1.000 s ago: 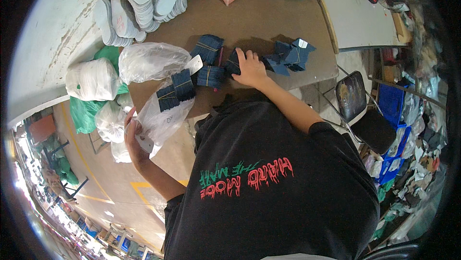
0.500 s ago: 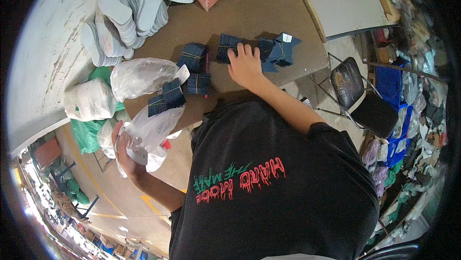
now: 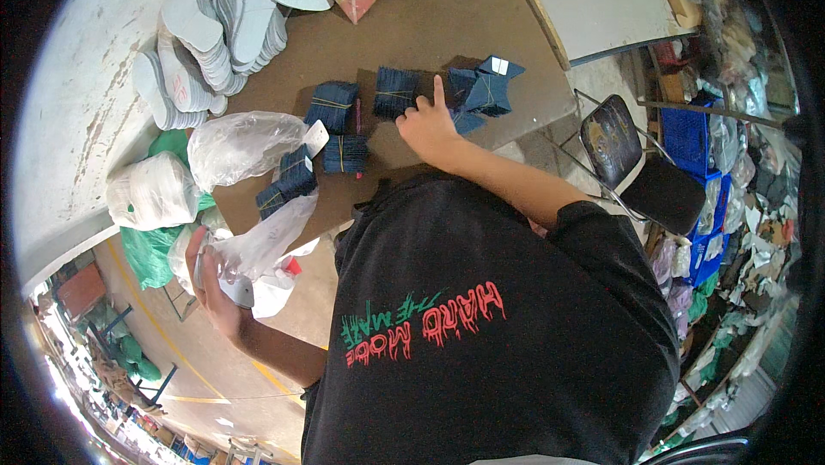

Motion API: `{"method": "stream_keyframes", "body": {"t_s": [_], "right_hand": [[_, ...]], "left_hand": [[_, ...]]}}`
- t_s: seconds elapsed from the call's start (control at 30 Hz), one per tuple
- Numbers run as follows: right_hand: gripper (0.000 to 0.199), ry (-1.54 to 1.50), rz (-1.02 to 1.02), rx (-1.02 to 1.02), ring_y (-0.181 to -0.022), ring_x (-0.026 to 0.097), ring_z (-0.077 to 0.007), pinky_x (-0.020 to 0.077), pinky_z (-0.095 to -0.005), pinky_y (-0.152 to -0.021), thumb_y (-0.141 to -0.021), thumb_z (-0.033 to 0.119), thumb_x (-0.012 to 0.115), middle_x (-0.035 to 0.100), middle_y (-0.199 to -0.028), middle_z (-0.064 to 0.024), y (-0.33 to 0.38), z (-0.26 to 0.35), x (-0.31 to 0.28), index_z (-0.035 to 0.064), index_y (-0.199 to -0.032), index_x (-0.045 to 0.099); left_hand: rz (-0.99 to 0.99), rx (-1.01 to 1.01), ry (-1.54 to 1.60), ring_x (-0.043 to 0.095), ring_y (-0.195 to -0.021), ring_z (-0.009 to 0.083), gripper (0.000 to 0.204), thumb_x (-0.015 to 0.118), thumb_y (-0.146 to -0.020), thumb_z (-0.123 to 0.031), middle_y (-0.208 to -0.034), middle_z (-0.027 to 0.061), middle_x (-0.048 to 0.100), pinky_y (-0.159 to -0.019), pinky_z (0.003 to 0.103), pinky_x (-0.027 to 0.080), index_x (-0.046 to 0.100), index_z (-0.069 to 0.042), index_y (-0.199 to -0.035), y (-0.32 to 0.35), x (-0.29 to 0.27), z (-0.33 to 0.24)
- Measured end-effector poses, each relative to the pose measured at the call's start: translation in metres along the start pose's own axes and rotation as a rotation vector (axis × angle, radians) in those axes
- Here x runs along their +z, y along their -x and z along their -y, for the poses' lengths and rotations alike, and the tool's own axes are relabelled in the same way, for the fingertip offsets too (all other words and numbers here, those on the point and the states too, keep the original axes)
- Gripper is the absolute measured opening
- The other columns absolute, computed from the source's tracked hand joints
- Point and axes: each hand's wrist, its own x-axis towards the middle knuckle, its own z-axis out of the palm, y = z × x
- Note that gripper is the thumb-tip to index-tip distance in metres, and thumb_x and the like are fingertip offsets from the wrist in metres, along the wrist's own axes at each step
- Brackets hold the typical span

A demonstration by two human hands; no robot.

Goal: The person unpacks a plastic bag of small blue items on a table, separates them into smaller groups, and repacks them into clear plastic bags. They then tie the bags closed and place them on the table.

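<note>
1. A brown, flat tabletop (image 3: 464,27) is shown beneath the work.
2. Grey-white, sole-shaped sheets (image 3: 198,35) are stacked at its far left.
3. A clear, crinkled plastic bag (image 3: 277,229) is draped by the near-left edge; its lower part is met by the left hand (image 3: 222,300), whose fingers are raised. Whether the film is gripped cannot be told.
4. The right hand (image 3: 427,131) is held over the table, index finger extended, the others curled; whether anything is pinched underneath cannot be told.
5. A dark-blue, blocky fabric bundle (image 3: 395,91) is placed just left of that index finger; blue, angular fabric pieces (image 3: 488,91) are heaped to its right.
6. A pale, rounded flat piece (image 3: 241,293) is seen beside the left hand.
</note>
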Motion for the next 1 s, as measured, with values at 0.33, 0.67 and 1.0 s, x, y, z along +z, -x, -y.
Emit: {"method": "stream_keyframes", "body": {"t_s": [0.33,0.67,1.0], "right_hand": [[0.04,0.072,0.186,-0.02,-0.118,0.059,-0.0327,0.0153,-0.0717,-0.116,-0.095,0.02,0.059,0.067,-0.114,-0.0113,-0.003,-0.014,0.027,0.016,-0.134,0.058],[0.035,-0.179,0.081,-0.165,-0.117,0.057,-0.0337,0.0511,-0.0488,-0.093,-0.079,0.012,0.072,0.065,-0.113,-0.011,0.003,-0.008,0.023,0.0094,-0.113,0.064],[0.031,-0.895,-0.206,-0.08,-0.113,0.057,-0.0402,0.0504,-0.0497,-0.094,-0.088,0.022,0.07,0.059,-0.117,-0.0186,-0.026,0.04,0.019,0.0058,-0.114,0.062]], "left_hand": [[-0.015,-0.03,-0.052,0.057,-0.1,0.0212,0.042,0.056,-0.098,-0.025,-0.118,0.0107,0.059,-0.086,0.031,0.048,0.06,-0.003,-0.133,-0.005,-0.013,0.011],[-0.018,1.121,-0.626,0.056,-0.122,0.0383,0.039,0.064,-0.091,-0.008,-0.133,0.0227,0.058,-0.089,0.048,0.057,0.062,-0.007,-0.13,-0.021,-0.039,0.009],[-0.399,0.454,0.562,0.061,-0.118,0.0433,0.049,0.057,-0.085,-0.016,-0.13,0.0293,0.059,-0.097,0.056,0.055,0.059,0.012,-0.125,0.004,-0.058,-0.03]]}}
